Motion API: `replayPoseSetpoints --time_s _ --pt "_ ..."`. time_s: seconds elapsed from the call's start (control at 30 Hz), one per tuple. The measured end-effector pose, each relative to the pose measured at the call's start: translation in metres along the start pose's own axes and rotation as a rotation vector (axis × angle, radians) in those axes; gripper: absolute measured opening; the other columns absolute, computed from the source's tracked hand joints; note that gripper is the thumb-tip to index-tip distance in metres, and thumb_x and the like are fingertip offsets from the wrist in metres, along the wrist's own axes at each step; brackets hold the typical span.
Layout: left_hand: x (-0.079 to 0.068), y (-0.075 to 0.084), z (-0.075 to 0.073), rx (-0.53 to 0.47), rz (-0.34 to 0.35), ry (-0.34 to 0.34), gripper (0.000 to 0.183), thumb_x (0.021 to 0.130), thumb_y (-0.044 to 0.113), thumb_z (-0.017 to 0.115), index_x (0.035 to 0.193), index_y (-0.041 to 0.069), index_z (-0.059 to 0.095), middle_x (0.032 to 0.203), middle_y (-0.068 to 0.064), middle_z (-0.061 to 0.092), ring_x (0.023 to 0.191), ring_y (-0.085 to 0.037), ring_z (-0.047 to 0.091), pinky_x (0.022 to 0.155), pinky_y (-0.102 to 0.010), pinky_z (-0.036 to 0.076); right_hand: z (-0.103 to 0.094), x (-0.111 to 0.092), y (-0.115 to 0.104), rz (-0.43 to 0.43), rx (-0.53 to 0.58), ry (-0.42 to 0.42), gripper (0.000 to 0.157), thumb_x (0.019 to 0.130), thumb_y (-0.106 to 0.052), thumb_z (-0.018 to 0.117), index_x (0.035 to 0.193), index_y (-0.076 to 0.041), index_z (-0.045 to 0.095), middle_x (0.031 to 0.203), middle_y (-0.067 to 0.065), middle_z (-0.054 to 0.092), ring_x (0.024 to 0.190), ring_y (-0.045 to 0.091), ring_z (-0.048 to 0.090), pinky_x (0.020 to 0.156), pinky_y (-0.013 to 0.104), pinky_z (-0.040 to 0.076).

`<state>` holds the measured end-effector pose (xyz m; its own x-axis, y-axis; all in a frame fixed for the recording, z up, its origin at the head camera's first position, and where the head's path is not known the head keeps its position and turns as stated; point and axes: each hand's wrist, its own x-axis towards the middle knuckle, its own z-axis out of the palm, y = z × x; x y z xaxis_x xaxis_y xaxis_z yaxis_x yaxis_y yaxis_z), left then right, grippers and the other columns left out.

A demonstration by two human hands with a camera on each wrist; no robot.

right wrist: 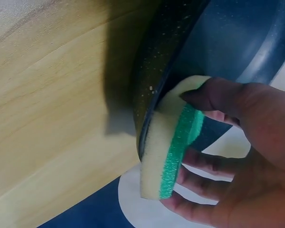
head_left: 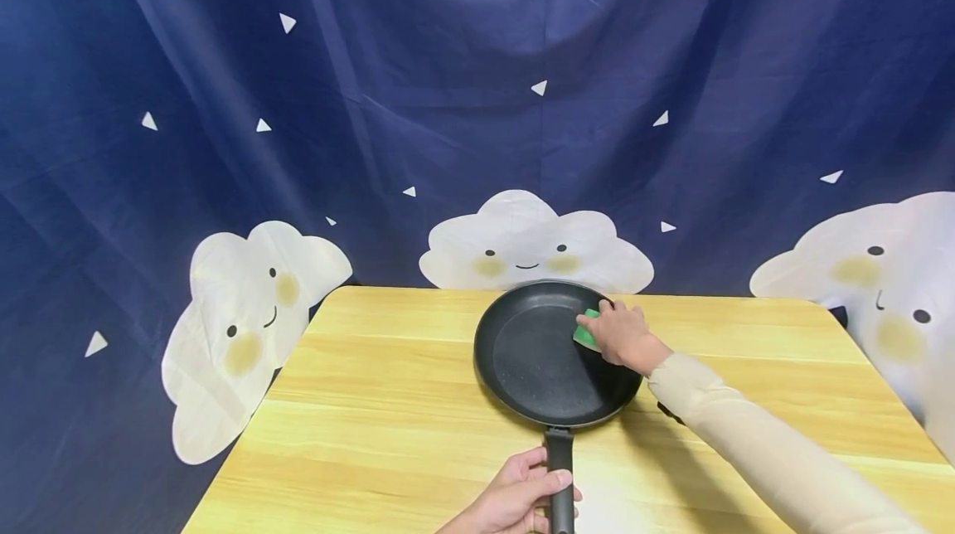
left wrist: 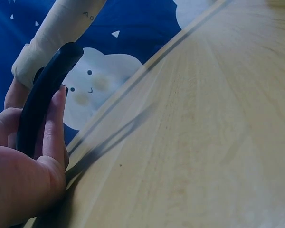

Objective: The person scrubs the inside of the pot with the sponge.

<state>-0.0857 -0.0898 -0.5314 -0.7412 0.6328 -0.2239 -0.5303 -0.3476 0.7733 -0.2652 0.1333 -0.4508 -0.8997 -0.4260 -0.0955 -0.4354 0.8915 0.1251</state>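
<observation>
A black frying pan [head_left: 522, 360] is in the middle of the head view, its handle toward the person. My left hand [head_left: 511, 492] grips the black handle [head_left: 560, 468], thumb across the top. In the left wrist view, the fingers curl round that handle [left wrist: 40, 102]. My right hand [head_left: 625, 337] holds a sponge [head_left: 587, 330] at the pan's right inner side. Seen from the right wrist, the sponge [right wrist: 168, 147] has a pale foam side and a green scouring side. The foam bends over the pan's rim [right wrist: 149, 111], with thumb and fingers on the green side.
The pan is over a light wooden table [head_left: 373, 401], casting a shadow on it. Behind the table's far edge hangs a dark blue curtain [head_left: 477, 103] printed with white clouds and triangles. The right sleeve [head_left: 753, 434] reaches across the table's right side.
</observation>
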Motion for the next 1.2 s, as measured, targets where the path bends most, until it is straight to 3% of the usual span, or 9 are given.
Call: replayPoseSetpoints --time_s 0.2,0.47,0.73,1.1,1.2 --pt "-0.001 0.001 -0.001 0.020 0.003 0.010 0.029 0.100 0.012 0.065 0.123 -0.001 0.055 0.096 -0.007 0.071 0.079 -0.013 0.072 0.058 -0.021 0.059 -0.008 -0.009 -0.001 -0.025 0.042 -0.069 0.053 0.091 -0.006 0.073 0.141 -0.015 0.060 0.118 0.026 0.057 0.104 0.047 0.056 0.077 0.062 0.053" --pt "-0.001 0.000 0.000 0.043 -0.003 0.023 0.036 0.100 0.015 0.066 0.128 -0.003 0.055 0.096 -0.006 0.072 0.080 -0.013 0.072 0.061 -0.021 0.060 -0.015 -0.022 0.002 -0.120 0.101 -0.055 0.041 0.084 -0.005 0.079 0.121 -0.016 0.066 0.105 0.019 0.060 0.093 0.043 0.060 0.072 0.061 0.056" --pt "0.000 0.000 0.001 0.028 -0.011 0.023 0.027 0.100 0.015 0.066 0.121 0.001 0.057 0.096 -0.007 0.072 0.079 -0.013 0.072 0.061 -0.021 0.060 -0.016 -0.025 0.002 -0.165 0.153 -0.130 0.039 0.079 -0.002 0.081 0.110 -0.018 0.064 0.101 0.016 0.060 0.096 0.038 0.061 0.069 0.055 0.057" --pt "0.000 -0.001 0.001 0.033 -0.011 0.032 0.032 0.100 0.015 0.066 0.124 -0.001 0.055 0.096 -0.008 0.072 0.079 -0.014 0.072 0.062 -0.022 0.060 -0.021 -0.031 -0.004 -0.221 0.226 -0.217 0.042 0.075 -0.003 0.083 0.105 -0.022 0.061 0.097 0.009 0.064 0.106 0.038 0.061 0.082 0.050 0.055" --pt "-0.001 0.000 0.001 0.025 -0.013 0.026 0.034 0.100 0.015 0.066 0.126 -0.002 0.055 0.096 -0.008 0.071 0.080 -0.014 0.072 0.063 -0.023 0.061 -0.023 -0.033 -0.008 -0.230 0.263 -0.242 0.042 0.075 -0.004 0.083 0.105 -0.023 0.061 0.098 0.007 0.062 0.103 0.035 0.060 0.083 0.047 0.053"
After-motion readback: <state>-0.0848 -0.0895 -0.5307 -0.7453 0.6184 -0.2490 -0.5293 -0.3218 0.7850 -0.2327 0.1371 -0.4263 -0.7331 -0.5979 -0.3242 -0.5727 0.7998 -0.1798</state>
